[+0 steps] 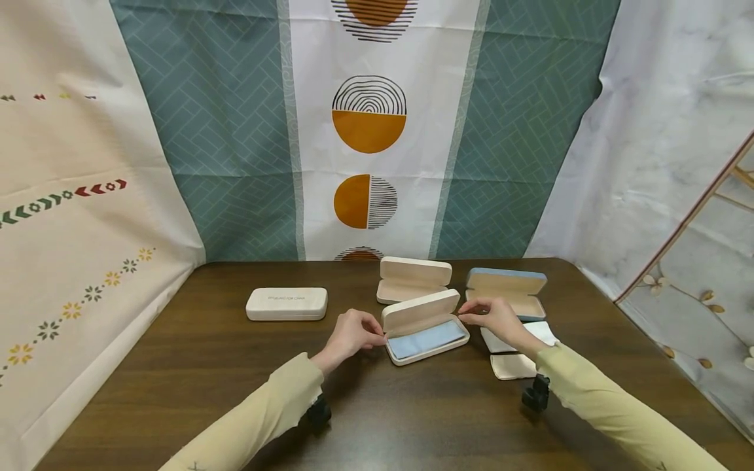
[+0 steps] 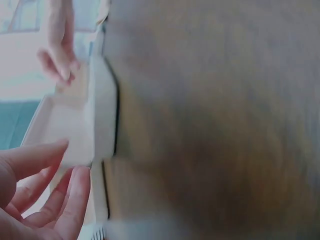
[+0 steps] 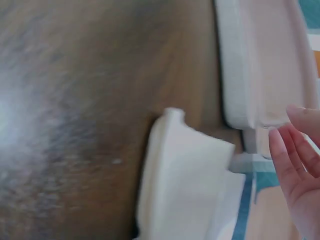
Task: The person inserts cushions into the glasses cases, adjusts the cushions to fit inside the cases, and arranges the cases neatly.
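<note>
A cream glasses case (image 1: 419,313) stands with its lid raised, and a folded light-blue cloth (image 1: 427,339) lies in its base. Beside the case's left end is my left hand (image 1: 353,333), fingertips right at the edge. My right hand (image 1: 493,318) reaches to the opposite end, its fingertips near the hinge corner. In the left wrist view the thumb and fingers (image 2: 75,195) are parted around the case's corner. The right wrist view shows the fingertips (image 3: 276,137) close to the end of the case (image 3: 237,65), with a gap below the thumb.
Behind stands another open cream case (image 1: 415,271), with an open blue-lidded case (image 1: 508,281) to its right. A closed white case (image 1: 287,304) lies at the left. White folded cloths (image 1: 512,366) lie under and beside my right forearm on the brown table (image 1: 194,379).
</note>
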`<act>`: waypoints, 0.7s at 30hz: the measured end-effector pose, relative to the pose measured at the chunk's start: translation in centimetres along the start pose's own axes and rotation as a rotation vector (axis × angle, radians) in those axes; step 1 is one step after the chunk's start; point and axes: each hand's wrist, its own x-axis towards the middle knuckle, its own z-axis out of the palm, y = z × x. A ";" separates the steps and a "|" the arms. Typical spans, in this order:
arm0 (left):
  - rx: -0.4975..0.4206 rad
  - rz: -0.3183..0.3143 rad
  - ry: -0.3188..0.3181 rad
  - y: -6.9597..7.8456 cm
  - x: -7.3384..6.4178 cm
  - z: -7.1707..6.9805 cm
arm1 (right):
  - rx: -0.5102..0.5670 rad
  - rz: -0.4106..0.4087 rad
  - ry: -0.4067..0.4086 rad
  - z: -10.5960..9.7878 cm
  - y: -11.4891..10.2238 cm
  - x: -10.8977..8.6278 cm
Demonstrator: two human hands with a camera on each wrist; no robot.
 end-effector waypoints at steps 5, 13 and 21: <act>-0.061 -0.015 0.105 -0.1 0.4 -1.8 | 0.161 -0.019 0.076 -0.5 -0.3 0.3; -0.192 0.097 0.231 -0.4 1.5 -2.1 | 0.261 -0.023 0.236 0.0 -0.6 1.3; -0.227 0.138 0.179 -1.0 3.0 -0.9 | 0.290 -0.011 0.342 1.8 0.6 2.7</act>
